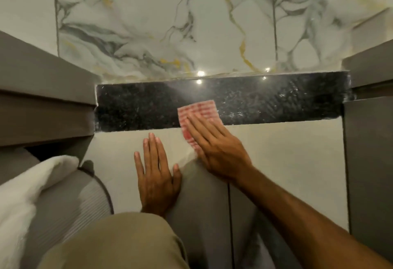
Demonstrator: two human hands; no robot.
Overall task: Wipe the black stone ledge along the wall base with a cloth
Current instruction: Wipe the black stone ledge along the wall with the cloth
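Note:
The black speckled stone ledge [131, 107] runs across the base of the marble wall, between two grey units. A red-and-white checked cloth [200, 109] lies half on the ledge and half over its front edge. My right hand [214, 147] presses flat on the cloth with fingers stretched out, covering its lower part. My left hand [156, 173] rests flat on the pale floor just in front of the ledge, fingers spread, holding nothing.
Grey cabinet sides close in on the left [42, 98] and right [370, 151]. A white towel [23, 194] and a ribbed grey mat [70, 205] lie at the lower left. My knee in beige trousers [119, 243] fills the bottom centre. White marble tiles [161, 24] rise behind.

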